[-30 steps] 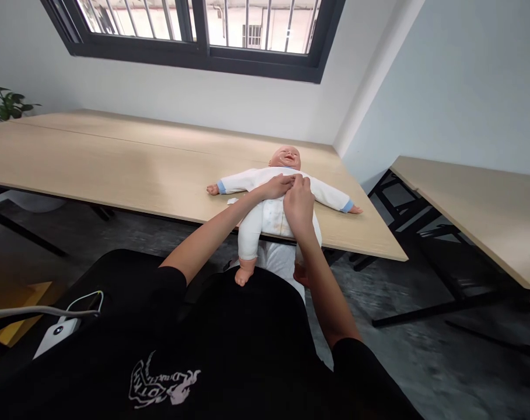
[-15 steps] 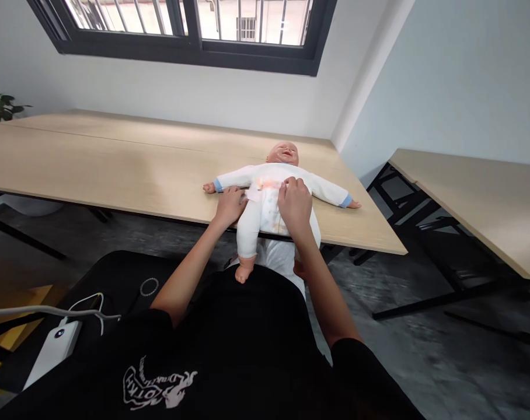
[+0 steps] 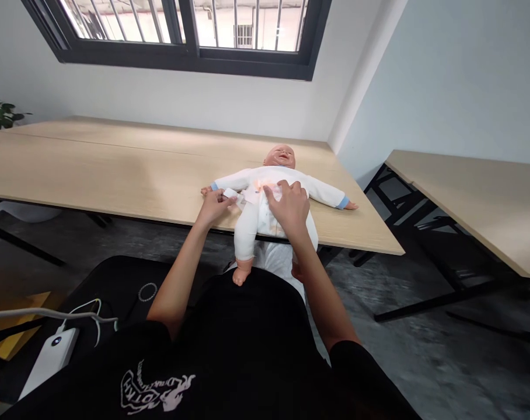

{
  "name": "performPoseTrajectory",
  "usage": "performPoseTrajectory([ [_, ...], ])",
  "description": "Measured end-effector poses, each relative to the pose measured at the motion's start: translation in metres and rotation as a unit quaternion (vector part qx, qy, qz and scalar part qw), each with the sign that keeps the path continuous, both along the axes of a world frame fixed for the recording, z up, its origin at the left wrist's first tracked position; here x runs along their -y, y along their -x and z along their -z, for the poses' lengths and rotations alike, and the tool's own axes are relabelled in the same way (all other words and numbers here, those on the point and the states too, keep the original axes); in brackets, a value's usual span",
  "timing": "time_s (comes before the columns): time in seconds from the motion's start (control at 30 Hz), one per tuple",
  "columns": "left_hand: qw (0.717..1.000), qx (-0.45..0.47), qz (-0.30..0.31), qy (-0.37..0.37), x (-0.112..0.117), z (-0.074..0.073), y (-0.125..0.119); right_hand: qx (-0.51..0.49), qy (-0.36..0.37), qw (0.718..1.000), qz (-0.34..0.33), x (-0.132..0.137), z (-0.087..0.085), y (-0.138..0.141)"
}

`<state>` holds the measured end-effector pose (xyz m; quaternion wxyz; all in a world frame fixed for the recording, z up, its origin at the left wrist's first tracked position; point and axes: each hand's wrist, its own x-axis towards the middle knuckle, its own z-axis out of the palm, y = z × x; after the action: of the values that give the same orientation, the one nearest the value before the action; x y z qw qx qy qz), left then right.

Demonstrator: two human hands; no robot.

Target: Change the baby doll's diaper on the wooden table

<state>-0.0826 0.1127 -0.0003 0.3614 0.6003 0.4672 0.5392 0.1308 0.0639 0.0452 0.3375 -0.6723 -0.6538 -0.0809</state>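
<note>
Left hand has slid off toward the left of the frame since a second ago, when both hands were bunched up on the chest. It's now beside the baby doll, under the doll's outstretched arm, and it has come up with a white scrap that was lying on the surface before.

Grip check: the left one is pinching that scrap between thumb and fingertips. The right hand lies flat on the doll's belly with its fingers spread, not closed on anything.

The doll sits mid-frame on its back. Its long axis runs from the head at the top down to the legs, which hang over the near edge. There's an orange-pink stain on the chest of the white onesie. It's just right of the scrap and a touch higher in the frame, right above the right hand's fingertips. So the stain sits between the two hands, with the scrap hand a little farther off.
</note>
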Motion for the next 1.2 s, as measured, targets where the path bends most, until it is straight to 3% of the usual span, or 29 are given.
performPoseTrajectory([
  [0.1,0.998,0.060,0.023,0.007,0.003,-0.007,-0.005,0.009,0.032,0.999,0.013,-0.003,-0.010,0.010],
  [0.27,0.993,0.098,0.048,-0.033,0.010,-0.023,-0.043,0.037,0.082,0.996,0.011,-0.008,-0.023,0.022],
  [0.47,0.993,0.012,0.072,-0.088,-0.001,-0.044,-0.071,0.051,0.104,0.993,0.016,-0.007,-0.023,0.023],
  [0.63,0.988,-0.062,0.064,-0.130,-0.013,-0.045,-0.074,0.068,0.129,0.989,0.017,-0.002,-0.022,0.023],
  [0.83,0.962,-0.180,0.111,-0.170,-0.012,-0.047,-0.078,0.055,0.133,0.990,0.003,0.005,-0.019,0.016],
  [1.07,0.930,-0.296,0.117,-0.185,0.015,-0.051,-0.077,-0.011,0.105,0.994,-0.018,0.007,-0.015,0.014],
  [1.2,0.912,-0.349,0.123,-0.180,0.041,-0.050,-0.083,-0.155,0.062,0.979,-0.120,0.001,-0.009,-0.018],
])
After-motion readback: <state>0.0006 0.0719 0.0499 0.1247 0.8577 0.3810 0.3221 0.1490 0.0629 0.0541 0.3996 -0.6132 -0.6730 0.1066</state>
